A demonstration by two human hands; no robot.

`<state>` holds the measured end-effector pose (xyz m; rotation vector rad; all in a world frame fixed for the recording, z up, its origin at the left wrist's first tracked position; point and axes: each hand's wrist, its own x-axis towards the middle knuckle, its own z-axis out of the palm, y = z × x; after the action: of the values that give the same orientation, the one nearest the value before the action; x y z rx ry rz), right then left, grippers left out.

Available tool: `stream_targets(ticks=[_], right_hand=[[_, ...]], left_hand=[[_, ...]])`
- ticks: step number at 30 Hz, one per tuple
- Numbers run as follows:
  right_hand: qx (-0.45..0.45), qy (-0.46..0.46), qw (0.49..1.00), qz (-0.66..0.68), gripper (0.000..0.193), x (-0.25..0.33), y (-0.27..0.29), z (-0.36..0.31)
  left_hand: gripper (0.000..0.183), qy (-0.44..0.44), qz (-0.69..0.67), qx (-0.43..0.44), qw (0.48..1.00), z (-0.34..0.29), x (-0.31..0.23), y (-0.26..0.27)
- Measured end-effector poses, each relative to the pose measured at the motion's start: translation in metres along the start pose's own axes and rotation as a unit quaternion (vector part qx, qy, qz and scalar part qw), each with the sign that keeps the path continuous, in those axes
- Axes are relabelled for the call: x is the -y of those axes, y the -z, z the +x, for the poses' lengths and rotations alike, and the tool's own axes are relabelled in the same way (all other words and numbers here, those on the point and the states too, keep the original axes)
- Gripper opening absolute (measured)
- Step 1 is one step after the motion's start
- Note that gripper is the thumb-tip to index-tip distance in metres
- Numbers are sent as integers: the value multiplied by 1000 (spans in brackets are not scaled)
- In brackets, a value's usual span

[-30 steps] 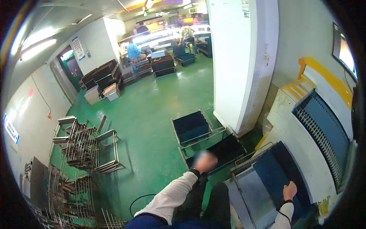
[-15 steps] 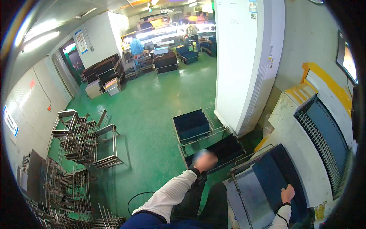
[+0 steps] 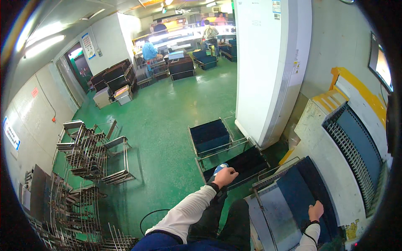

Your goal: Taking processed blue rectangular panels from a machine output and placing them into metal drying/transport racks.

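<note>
Against fingers (image 3: 312,207) of right hand (image 3: 316,211): blue panel (image 3: 294,190), mostly leftward.

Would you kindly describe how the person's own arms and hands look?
Both the left hand and the right hand are ungloved. The left sleeve is long, white and wrinkled, meeting dark blue clothing near the upper arm; the right sleeve is whitish too. Each wrist has a dark band, and a thin dark cord or strap crosses the right sleeve.

Head view (wide fisheye): looks down over green floor (image 3: 167,111).
</note>
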<state>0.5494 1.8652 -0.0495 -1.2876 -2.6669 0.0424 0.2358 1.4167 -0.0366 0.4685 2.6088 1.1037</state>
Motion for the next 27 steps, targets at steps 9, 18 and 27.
stream_targets(ticks=[9,18,27], right_hand=[[10,-12,1000,-9,36,10,6,-1],[-13,-7,1000,8,36,15,10,-9],[10,-35,999,7,40,23,21,-11]], left_hand=[[31,0,-3,-14,1000,2,8,-4],[35,-8,-6,-2,1000,1,4,0],[36,-10,-5,2,1000,1,2,0]])
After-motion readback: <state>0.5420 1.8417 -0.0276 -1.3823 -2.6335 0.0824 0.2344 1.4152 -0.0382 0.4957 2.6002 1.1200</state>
